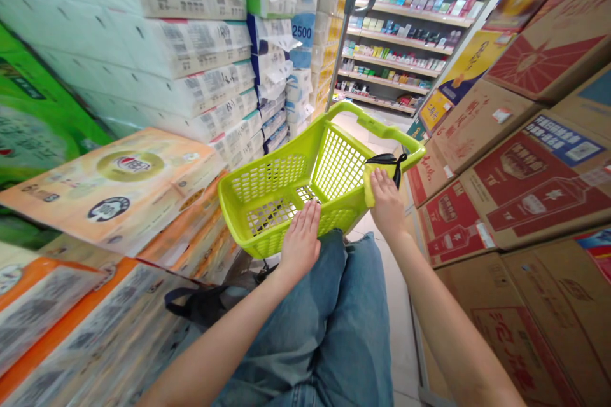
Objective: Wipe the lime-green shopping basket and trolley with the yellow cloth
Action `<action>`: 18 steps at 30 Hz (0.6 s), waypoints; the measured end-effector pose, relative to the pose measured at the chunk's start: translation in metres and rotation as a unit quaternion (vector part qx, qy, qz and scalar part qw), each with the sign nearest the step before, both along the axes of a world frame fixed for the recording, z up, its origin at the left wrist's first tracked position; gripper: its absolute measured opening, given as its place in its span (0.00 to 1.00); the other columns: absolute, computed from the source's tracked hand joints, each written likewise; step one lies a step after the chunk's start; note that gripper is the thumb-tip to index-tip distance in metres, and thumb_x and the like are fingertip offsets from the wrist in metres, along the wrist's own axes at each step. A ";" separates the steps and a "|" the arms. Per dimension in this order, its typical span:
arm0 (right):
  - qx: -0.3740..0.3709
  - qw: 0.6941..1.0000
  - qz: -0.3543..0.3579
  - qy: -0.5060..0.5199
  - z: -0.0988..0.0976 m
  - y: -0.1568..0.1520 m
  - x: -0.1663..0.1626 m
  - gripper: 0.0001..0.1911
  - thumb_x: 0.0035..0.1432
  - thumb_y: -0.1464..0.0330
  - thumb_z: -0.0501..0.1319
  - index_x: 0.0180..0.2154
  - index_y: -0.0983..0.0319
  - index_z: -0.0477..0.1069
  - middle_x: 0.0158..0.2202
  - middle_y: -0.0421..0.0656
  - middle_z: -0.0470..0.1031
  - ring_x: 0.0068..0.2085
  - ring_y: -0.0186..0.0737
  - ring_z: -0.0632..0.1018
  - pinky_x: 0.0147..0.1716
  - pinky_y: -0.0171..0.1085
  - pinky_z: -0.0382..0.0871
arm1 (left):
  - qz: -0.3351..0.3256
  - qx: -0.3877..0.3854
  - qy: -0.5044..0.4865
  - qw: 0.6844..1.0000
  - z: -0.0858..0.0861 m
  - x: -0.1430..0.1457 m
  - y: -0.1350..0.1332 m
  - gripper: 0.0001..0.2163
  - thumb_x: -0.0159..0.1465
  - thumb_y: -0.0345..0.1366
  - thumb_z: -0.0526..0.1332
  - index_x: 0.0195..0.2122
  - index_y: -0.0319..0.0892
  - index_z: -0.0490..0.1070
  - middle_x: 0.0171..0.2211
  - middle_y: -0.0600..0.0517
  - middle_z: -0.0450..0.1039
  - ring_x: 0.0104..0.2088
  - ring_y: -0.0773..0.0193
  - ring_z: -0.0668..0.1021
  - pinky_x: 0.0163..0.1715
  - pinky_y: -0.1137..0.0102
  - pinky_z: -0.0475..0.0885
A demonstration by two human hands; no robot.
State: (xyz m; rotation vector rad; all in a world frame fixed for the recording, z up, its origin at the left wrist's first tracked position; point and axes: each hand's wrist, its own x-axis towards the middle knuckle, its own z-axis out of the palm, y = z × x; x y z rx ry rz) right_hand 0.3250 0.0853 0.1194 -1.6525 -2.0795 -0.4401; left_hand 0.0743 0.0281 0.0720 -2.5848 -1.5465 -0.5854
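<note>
A lime-green plastic shopping basket [267, 181] with slotted walls and a long handle stands tilted before my knees. Over its near rim lies my left hand [303, 232], fingers straight and close together, gripping the edge; the thumb is hidden. My right hand [386, 200] presses a yellow cloth [369, 184] against the basket's right corner, below the handle. A black strap or pouch [382, 159] sits at that same corner, partly behind the cloth. Nothing lies on the visible part of the basket's floor.
Stacked tissue packs [205, 44] and an orange carton [157, 191] hem in the left side. Cardboard boxes [525, 172] are piled along the right. Shelves of small goods [401, 41] stand at the far end. A dark bag [205, 299] is by my left leg.
</note>
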 end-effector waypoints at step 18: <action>-0.056 0.987 0.130 -0.074 0.018 0.000 0.042 0.33 0.59 0.79 0.50 0.66 0.63 0.56 0.67 0.49 0.60 0.68 0.45 0.61 0.67 0.53 0.55 | -0.008 0.002 0.007 1.000 -0.002 -0.002 0.001 0.40 0.59 0.31 0.56 0.70 0.32 0.37 0.72 0.44 0.39 0.72 0.58 0.43 0.70 0.60 0.46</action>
